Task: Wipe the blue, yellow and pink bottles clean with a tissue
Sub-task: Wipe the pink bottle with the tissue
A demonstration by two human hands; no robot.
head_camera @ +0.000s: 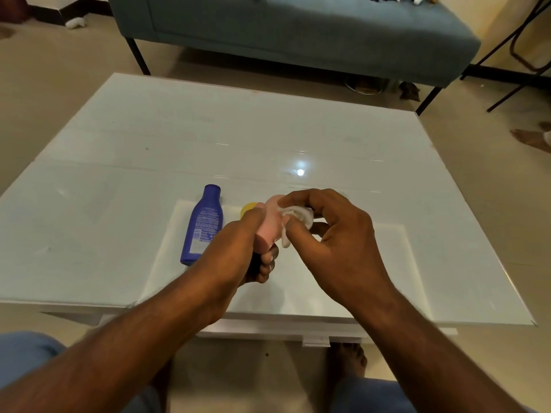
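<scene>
My left hand [238,248] grips the pink bottle [269,231] by its lower end and holds it tilted above the table. My right hand [337,234] pinches a crumpled white tissue [298,216] against the upper side of that bottle. The blue bottle [204,226] lies flat on the table to the left of my hands, cap pointing away from me. Only the rounded tip of the yellow bottle [248,208] shows, behind my left hand; the rest of it is hidden.
The bottles rest over a paler rectangular patch on the glossy white table [119,180]. A grey sofa [298,34] stands beyond the far edge. Another person's foot [530,138] is on the floor at the right. My knees and a bare foot sit below the near edge.
</scene>
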